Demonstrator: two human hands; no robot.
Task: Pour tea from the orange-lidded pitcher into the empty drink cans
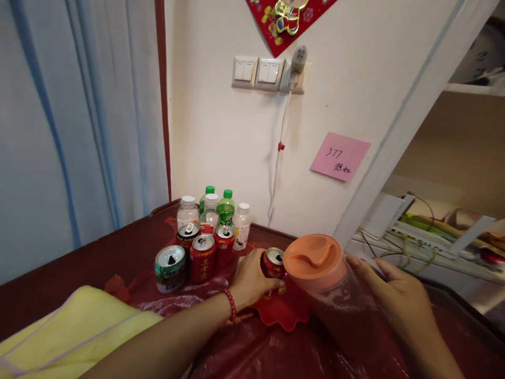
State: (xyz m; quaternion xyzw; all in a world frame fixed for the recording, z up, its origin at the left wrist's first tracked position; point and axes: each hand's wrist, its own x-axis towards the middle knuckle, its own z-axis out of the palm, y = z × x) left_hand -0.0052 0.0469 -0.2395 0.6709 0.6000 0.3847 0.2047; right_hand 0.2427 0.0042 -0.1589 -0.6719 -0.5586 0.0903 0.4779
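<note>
My left hand (252,279), with red beads at the wrist, is wrapped round a red drink can (273,257) whose top opening shows. The can is at a red scalloped-edged piece (282,313), perhaps a mat or dish. My right hand (389,295) grips the side of a clear plastic pitcher (335,310) with an orange lid (313,258); its handle is mostly hidden by my fingers. The pitcher leans with its lid toward the can, close to its rim. Whether liquid is inside the pitcher I cannot tell.
Left of my left hand stand several cans, among them a green-and-silver one (170,268) and a red one (202,258). Behind them are several bottles, one green (226,209). A yellow cloth (82,337) lies front left. A white cord (276,173) hangs down the wall.
</note>
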